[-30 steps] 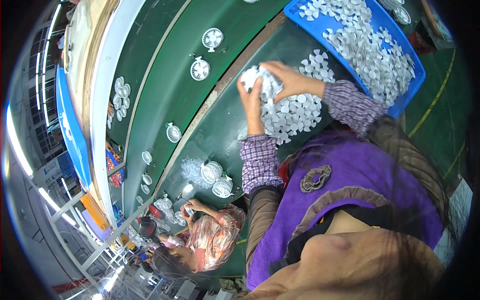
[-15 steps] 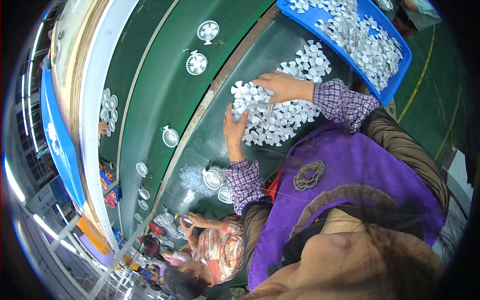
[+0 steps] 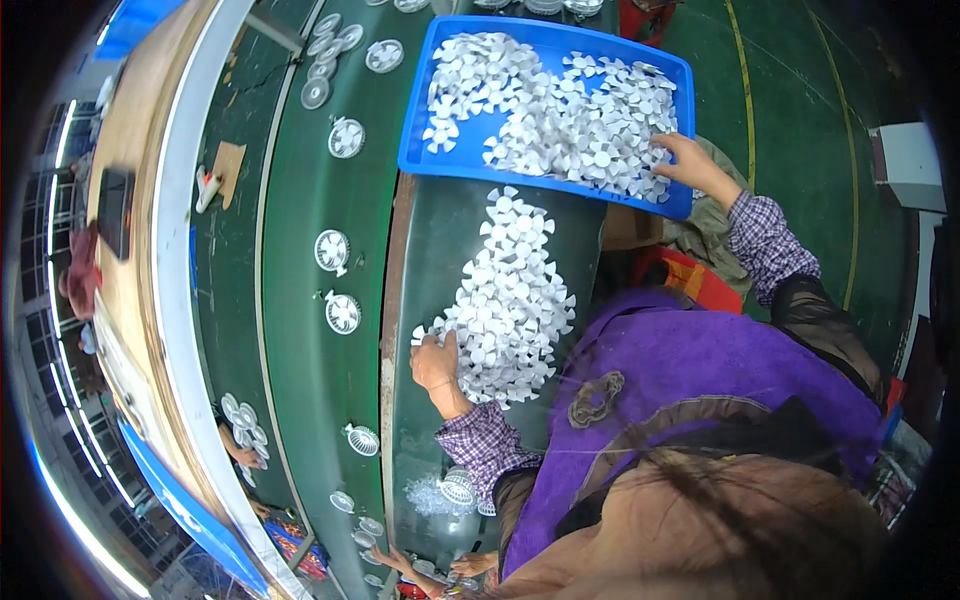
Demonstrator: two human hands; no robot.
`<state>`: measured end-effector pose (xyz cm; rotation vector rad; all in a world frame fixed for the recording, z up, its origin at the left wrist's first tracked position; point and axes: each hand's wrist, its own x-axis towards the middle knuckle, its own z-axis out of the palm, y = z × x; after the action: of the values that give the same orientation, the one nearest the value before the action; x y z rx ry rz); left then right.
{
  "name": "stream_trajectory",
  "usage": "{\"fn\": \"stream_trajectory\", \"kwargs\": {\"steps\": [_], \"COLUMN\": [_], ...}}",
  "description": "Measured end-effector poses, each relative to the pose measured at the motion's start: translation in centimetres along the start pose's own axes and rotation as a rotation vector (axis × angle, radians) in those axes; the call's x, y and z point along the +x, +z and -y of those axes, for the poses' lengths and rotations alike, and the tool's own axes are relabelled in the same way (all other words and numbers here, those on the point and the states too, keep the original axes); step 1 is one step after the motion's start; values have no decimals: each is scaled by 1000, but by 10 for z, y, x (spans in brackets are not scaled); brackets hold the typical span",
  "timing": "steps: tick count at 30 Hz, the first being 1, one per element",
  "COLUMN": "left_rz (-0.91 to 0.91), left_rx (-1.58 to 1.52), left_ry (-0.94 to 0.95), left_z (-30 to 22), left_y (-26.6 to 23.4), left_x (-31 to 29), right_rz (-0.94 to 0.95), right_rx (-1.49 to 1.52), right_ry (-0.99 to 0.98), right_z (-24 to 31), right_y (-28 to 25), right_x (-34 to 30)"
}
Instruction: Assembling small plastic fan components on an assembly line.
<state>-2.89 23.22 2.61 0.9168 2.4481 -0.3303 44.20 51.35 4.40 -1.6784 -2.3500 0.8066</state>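
Impellers, white and loose, sit in two lots: a long heap [image 3: 505, 315] on our green bench [image 3: 582, 235], the rest in the blue tray [image 3: 472, 135] at 12 o'clock from it. We'd judge it part done: a good share lies out on the bench, but the tray is well stocked, bare floor showing only in patches, mainly at its 8-9 o'clock side. Fan cages [image 3: 341, 312] ride the belt [image 3: 300, 350] at 9 o'clock; whether each has blades fitted, we can't tell.

Our left hand [image 3: 437, 367] is half curled at the heap's 8 o'clock edge, touching; can't tell if it pinches one. Our right hand [image 3: 690, 165] is at the tray's 4 o'clock end, thumb and fingers apart, nothing visibly gripped.

Edges: heap tip sits just beside the tray's near rim, tight at 12. Tray's 4 o'clock corner looks to overhang the bench. Room: bare strips at 2 and 10 o'clock of the heap, rusty rail [image 3: 395, 260] bounding the latter. Co-worker's hand [image 3: 395, 560] at 7, well apart.
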Motion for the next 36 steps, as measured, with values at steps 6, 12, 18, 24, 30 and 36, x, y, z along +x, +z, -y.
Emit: {"fn": "stream_trajectory", "kwargs": {"steps": [6,12,18,24,30,36], "left_rz": [-233,64,109,310,527,850], "left_rx": [-524,-1072,-504,-651,-901,-1502], "left_ry": [443,732,731,708,642,576], "left_z": [-98,-278,-358,-375,-379,-405], "left_y": [-24,-47,-46,-47,-51,-52], "left_x": [31,90,135,145,154,163], "right_rz": [84,47,23,-165,11,-80], "right_rx": [-68,-188,-168,-81,4,625], "right_ry": [1,-41,-114,-190,-191,-455], "right_z": [-34,-21,-3,14,47,49], "right_y": [10,52,68,87,76,94], "right_x": [2,22,56,115,150,183]}}
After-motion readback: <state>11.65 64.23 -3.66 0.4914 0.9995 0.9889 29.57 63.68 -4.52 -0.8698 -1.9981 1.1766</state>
